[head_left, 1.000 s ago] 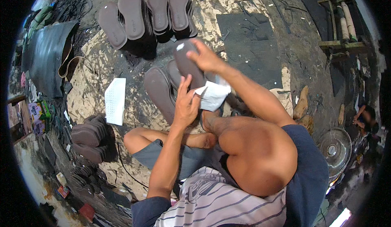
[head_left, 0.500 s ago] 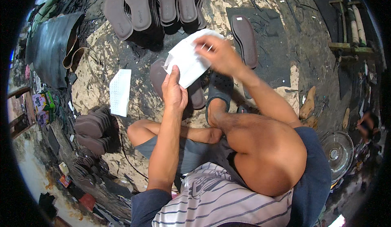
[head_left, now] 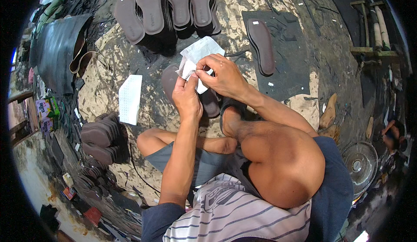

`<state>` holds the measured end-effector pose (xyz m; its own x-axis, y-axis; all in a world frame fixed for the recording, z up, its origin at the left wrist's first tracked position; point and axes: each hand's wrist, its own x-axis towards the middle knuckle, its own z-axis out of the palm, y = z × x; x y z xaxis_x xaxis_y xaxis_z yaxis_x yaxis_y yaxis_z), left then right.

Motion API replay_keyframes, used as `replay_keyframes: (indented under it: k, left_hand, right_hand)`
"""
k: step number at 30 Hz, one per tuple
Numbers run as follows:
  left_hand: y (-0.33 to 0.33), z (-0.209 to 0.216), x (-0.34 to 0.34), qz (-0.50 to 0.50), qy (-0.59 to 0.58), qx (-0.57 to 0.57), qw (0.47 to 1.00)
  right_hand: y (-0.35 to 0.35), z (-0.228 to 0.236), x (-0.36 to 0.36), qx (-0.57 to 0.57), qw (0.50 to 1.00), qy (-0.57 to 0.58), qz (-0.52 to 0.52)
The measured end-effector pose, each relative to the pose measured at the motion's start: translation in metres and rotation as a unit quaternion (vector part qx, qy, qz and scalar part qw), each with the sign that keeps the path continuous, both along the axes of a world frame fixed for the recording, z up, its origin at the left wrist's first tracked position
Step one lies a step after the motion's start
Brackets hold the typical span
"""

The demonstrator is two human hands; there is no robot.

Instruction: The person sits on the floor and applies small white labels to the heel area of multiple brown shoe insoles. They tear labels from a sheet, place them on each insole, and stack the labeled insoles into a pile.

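Note:
Both hands are together in front of me over a crumpled white sheet of paper (head_left: 203, 47). My left hand (head_left: 187, 99) has its thumb and fingers closed on the sheet's near left part. My right hand (head_left: 223, 75) is closed too, thumb and forefinger pinched at the paper close to the left thumb; any small piece between those tips is hidden. Under the hands lie brown insoles (head_left: 169, 83), partly covered by paper and fingers. To the right rests another brown insole stack (head_left: 260, 46) with a small white label at its upper end.
Tall stacks of brown insoles (head_left: 150, 7) stand ahead, with small white labels on top. At left lie a white printed sheet (head_left: 130, 98) and more stacked insoles (head_left: 99, 138). A dark rubber sheet (head_left: 286, 55) is on the right, a fan (head_left: 359, 166) farther right.
My right hand has come down and left from the paper's far part to beside the left thumb. The paper looks more folded and sits lower behind the hands.

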<state>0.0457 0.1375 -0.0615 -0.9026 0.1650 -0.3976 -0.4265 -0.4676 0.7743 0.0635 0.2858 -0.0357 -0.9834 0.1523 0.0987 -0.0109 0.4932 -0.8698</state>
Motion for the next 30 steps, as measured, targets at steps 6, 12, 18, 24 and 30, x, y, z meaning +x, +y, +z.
replay_keyframes:
  k: [6, 12, 18, 24, 30]
  left_hand:
    - [0.001, 0.006, -0.005, 0.007, -0.005, 0.010, 1.000]
    - [-0.004, 0.000, -0.004, 0.010, -0.026, 0.012, 1.000]
    - [-0.010, -0.005, -0.003, 0.033, -0.046, 0.049, 0.997]
    - [-0.037, -0.025, -0.014, 0.079, -0.055, 0.021, 0.995]
    - [-0.148, 0.009, -0.052, 0.235, -0.009, 0.032, 0.971]
  right_hand:
    - [0.000, 0.001, -0.003, -0.069, 0.998, -0.013, -0.008]
    - [-0.006, -0.003, -0.002, 0.090, 0.992, 0.091, -0.003]
    - [-0.015, -0.019, -0.002, 0.114, 0.984, 0.134, 0.002]
    - [-0.006, -0.026, -0.010, -0.089, 0.994, -0.005, -0.060]
    - [0.047, -0.097, -0.044, -0.263, 0.942, -0.186, -0.093]
